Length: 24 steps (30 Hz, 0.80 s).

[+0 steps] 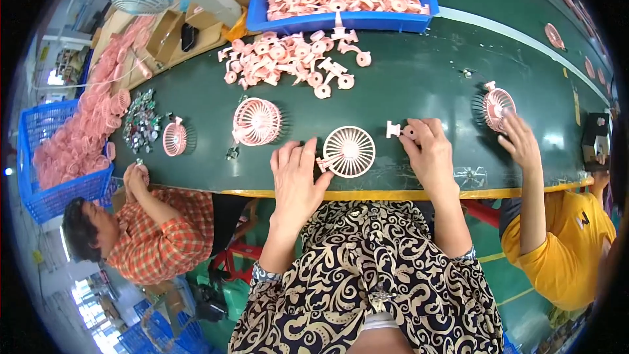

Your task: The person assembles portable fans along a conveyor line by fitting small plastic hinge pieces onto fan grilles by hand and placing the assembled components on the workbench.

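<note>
A round pink fan cage (350,151) with spokes rests face up on the table in front of me. My left hand (295,172) is at its left side, the cage's short neck lodged between thumb and index finger. A small dark bit shows by those fingertips, too small to name. To the right of the cage, my right hand (431,157) pinches a small pink plastic bracket (395,130) between thumb and fingers. Its T-shaped end points left toward the cage; the round end is partly covered by my fingers.
Stacked pink fan cages (257,121) stand to the left. Pink brackets (282,56) lie piled below a full blue bin (341,23). A co-worker's hand (522,141) touches another cage (498,106) at right. At left, someone in checks works beside small circuit parts (142,121).
</note>
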Each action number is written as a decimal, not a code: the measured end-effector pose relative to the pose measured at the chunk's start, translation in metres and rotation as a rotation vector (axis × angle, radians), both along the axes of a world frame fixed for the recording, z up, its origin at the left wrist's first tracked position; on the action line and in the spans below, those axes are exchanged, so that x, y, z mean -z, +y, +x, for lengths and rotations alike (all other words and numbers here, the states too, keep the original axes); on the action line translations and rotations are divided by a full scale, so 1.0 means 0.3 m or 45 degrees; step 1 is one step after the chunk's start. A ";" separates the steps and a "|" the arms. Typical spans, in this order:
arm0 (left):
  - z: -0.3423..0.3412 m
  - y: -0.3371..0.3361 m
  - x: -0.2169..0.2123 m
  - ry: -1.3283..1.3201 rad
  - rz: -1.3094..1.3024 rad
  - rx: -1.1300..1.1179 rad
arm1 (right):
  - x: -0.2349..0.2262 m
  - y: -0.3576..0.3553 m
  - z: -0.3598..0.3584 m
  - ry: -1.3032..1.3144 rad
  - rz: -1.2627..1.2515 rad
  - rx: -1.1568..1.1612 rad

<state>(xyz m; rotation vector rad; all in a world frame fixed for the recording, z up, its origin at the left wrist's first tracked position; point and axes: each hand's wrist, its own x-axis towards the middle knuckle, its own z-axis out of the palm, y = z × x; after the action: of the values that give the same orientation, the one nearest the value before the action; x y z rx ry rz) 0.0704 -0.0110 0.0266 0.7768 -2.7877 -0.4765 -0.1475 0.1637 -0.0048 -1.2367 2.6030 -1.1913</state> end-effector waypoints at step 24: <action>-0.022 0.015 0.012 0.216 0.121 -0.070 | -0.099 -0.106 0.117 0.070 -0.111 -0.348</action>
<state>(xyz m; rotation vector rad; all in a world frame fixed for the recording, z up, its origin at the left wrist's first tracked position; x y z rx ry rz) 0.0638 -0.0065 0.0231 0.7907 -2.5971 -0.6379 -0.1124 0.1319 0.0250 -1.5999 2.3388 -1.2436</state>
